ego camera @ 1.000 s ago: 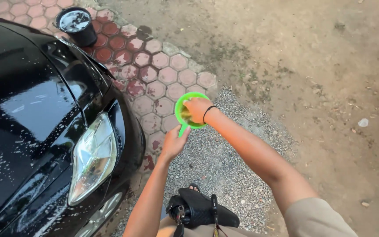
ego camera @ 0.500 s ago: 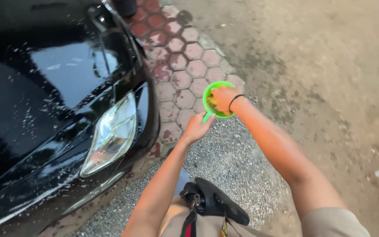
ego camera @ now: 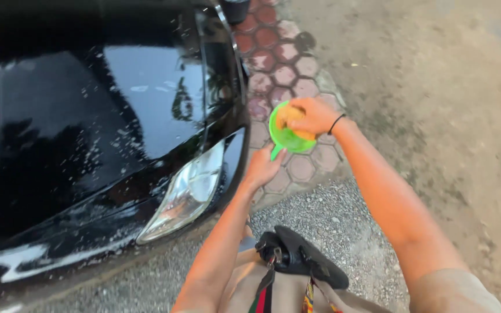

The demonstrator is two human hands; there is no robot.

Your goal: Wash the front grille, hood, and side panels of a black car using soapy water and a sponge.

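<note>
Both hands grip things: left (ego camera: 264, 167) green scoop (ego camera: 287, 137), right (ego camera: 314, 115) sponge (ego camera: 291, 116) (black car (ego camera: 100, 133) beside).

The ground comprises hexagonal paving stones (ego camera: 285, 75) in red and pale tones beside a black car (ego camera: 100, 127), grey gravel (ego camera: 331, 226) nearer the camera, and bare packed dirt (ego camera: 447, 87) to the right
</note>
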